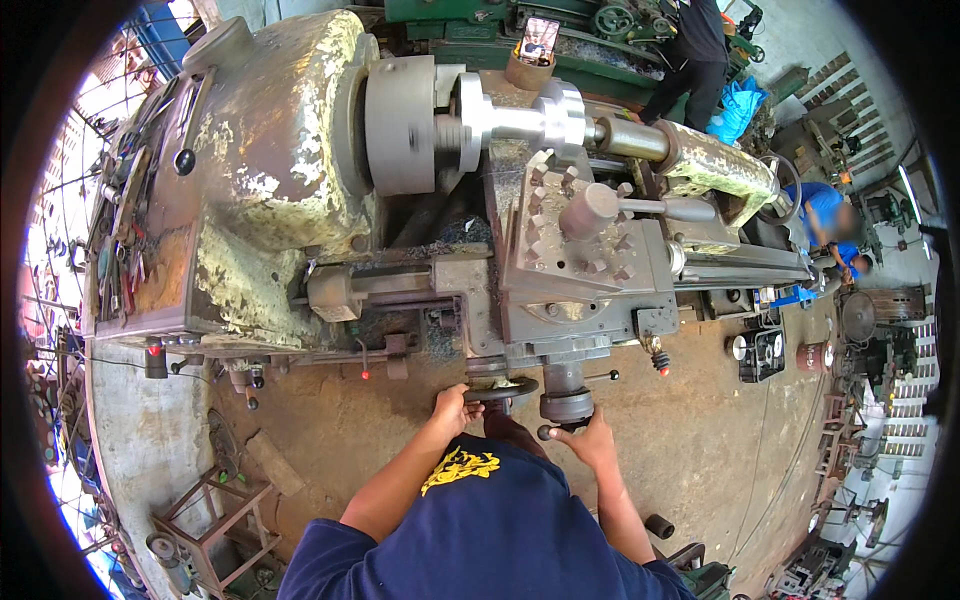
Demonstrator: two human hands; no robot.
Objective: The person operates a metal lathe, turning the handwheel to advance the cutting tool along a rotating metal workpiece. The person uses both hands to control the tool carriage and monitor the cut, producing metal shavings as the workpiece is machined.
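Note:
At the front of a large metal lathe, my left hand (pixel 454 408) is closed round the left side of the rim of a dark handwheel (pixel 517 389). My right hand (pixel 588 438) is closed at a crank handle with a dark ball end (pixel 546 432), just below a round grey dial collar (pixel 567 405). Above my hands sits a square tool post (pixel 575 240) with several bolts and a clamping lever (pixel 676 208). A shiny turned workpiece (pixel 516 122) lies between the grey chuck (pixel 400 125) and the tailstock (pixel 715 165).
Hand tools (pixel 125 225) lie on the headstock's left side. Small levers, one red-tipped (pixel 365 374), stick out in front. A metal stool frame (pixel 215 530) stands at lower left. One person (pixel 690 60) stands behind the lathe; another, in blue (pixel 825 215), is at the right.

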